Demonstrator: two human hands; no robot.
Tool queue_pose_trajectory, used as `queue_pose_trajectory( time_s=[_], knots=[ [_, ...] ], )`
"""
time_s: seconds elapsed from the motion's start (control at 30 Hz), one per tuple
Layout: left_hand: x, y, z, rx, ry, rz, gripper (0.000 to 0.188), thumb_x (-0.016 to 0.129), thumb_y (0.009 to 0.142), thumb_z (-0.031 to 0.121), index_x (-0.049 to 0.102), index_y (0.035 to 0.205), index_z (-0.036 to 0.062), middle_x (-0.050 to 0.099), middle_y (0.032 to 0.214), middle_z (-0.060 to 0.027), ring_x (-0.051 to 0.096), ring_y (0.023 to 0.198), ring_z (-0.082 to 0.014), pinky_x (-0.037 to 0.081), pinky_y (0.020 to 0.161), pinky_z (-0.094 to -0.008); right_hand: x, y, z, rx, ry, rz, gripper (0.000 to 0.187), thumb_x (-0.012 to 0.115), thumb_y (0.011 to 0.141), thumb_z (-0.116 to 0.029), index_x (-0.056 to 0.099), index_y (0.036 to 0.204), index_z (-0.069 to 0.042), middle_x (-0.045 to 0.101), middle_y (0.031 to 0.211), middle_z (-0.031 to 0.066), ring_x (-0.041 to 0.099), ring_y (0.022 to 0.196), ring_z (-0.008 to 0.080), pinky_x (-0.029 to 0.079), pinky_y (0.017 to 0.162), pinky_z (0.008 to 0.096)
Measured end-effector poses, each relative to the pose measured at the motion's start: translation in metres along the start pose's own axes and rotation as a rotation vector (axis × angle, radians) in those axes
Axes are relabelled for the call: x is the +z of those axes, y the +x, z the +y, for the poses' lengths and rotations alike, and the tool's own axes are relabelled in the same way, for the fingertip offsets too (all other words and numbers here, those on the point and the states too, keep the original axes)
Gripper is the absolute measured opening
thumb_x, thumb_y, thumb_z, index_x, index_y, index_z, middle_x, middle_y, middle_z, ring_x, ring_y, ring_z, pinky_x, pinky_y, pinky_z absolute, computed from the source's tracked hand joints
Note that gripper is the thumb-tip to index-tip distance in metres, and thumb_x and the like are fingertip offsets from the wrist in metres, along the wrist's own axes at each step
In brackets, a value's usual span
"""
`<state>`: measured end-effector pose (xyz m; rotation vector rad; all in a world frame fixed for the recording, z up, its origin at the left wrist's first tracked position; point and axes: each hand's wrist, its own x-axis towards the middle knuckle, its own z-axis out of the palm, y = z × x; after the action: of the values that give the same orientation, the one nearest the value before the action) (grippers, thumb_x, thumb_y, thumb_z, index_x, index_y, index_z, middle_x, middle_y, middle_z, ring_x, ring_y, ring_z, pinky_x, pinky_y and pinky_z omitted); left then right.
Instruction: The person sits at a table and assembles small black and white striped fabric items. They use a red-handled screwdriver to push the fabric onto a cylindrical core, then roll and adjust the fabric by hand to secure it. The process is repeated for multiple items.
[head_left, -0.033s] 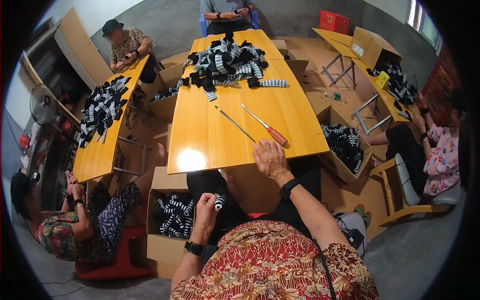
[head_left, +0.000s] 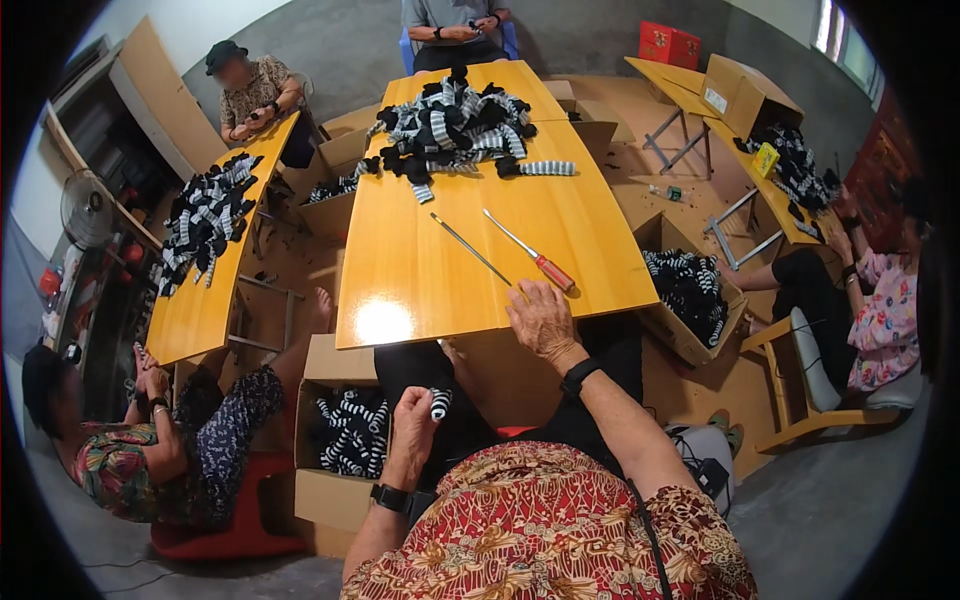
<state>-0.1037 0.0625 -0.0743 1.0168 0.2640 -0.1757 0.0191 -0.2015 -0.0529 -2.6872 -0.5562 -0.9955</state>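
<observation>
My left hand (head_left: 410,422) is closed on a small black-and-white striped sock (head_left: 439,403), bunched up, held low in front of the table's near edge. On that edge rests my right hand (head_left: 541,318), fingers spread and lying on the wood, holding nothing that I can see. Its fingertips are close to the near end of a thin dark rod (head_left: 470,248); whether they touch it I cannot tell. Just beyond them lies a screwdriver (head_left: 553,271) with a red handle. A heap of striped and black socks (head_left: 450,125) covers the far part of the yellow table (head_left: 400,270).
Beside my left leg stands an open cardboard box (head_left: 333,497) with striped pieces inside. Another box (head_left: 647,322) of them is at the table's right. Side tables left (head_left: 185,330) and right (head_left: 735,150) carry more heaps. Several people sit around them.
</observation>
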Motion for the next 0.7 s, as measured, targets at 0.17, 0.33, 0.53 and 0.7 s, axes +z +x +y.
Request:
queue_pose_trajectory(
  time_s=[0.17, 0.33, 0.53, 0.7],
  knots=[
    [0.004, -0.009, 0.004, -0.008, 0.028, 0.008, 0.005, 0.058, 0.094, 0.011, 0.055, 0.090, 0.0091, 0.058, 0.081, 0.0018, 0.056, 0.072, -0.0078, 0.046, 0.065, -0.0218, -0.006, 0.000, -0.001, -0.001, 0.011, -0.022, 0.027, 0.061, 0.083, -0.025, 0.059, 0.105, -0.010, 0.056, 0.112, 0.0087, 0.051, 0.103, 0.0249, 0.038, 0.086, 0.0404],
    [0.003, -0.006, 0.003, -0.014, 0.048, 0.022, 0.007, 0.059, 0.093, 0.011, 0.054, 0.089, 0.0087, 0.057, 0.079, 0.0018, 0.054, 0.069, -0.0071, 0.045, 0.062, -0.0206, -0.002, 0.001, 0.001, -0.004, -0.012, -0.006, 0.027, 0.061, 0.082, -0.025, 0.059, 0.105, -0.010, 0.055, 0.111, 0.0089, 0.051, 0.104, 0.0251, 0.038, 0.086, 0.0406],
    [0.013, -0.003, -0.002, -0.080, 0.012, 0.053, 0.008, 0.061, 0.092, 0.012, 0.054, 0.089, 0.0088, 0.056, 0.078, 0.0019, 0.051, 0.064, -0.0065, 0.043, 0.058, -0.0193, -0.004, 0.000, 0.000, 0.007, 0.006, -0.003, 0.028, 0.061, 0.082, -0.025, 0.059, 0.105, -0.010, 0.054, 0.111, 0.0090, 0.050, 0.104, 0.0250, 0.038, 0.087, 0.0406],
    [0.019, -0.001, -0.008, -0.138, 0.010, 0.051, 0.007, 0.061, 0.093, 0.013, 0.056, 0.090, 0.0092, 0.058, 0.079, 0.0018, 0.053, 0.066, -0.0064, 0.042, 0.058, -0.0187, -0.004, 0.001, 0.000, 0.002, -0.004, 0.015, 0.029, 0.062, 0.081, -0.025, 0.058, 0.105, -0.010, 0.053, 0.112, 0.0083, 0.050, 0.104, 0.0248, 0.038, 0.086, 0.0405]
  ],
)
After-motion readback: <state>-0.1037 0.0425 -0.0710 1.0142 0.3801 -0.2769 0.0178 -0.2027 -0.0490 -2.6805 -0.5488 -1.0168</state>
